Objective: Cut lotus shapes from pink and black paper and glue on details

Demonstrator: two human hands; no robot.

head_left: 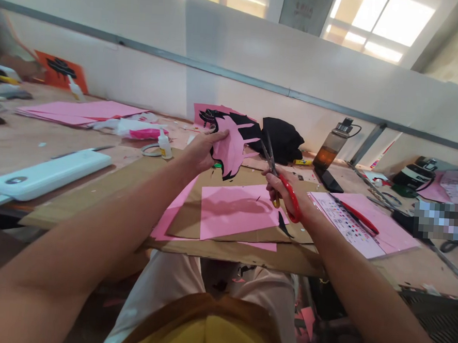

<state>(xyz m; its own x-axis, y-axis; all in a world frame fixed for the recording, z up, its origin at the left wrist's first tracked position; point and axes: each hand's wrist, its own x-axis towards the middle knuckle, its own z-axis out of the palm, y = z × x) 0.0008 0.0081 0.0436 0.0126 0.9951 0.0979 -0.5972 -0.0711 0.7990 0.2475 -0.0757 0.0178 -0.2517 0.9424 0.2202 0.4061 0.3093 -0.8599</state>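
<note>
My left hand pinches a pink and black paper cutout with jagged, pointed edges and holds it up above the work surface. In my right hand is a pair of scissors with red handles. Its dark blades point up and to the left, close to the right edge of the cutout. Below both hands lies a pink sheet on brown cardboard. A thin black scrap rests by the sheet's right side.
Behind the hands sits a black bundle, with a drink bottle and a phone to its right. Red-handled scissors lie on a printed sheet. At left are a white power strip, a glue bottle and pink sheets.
</note>
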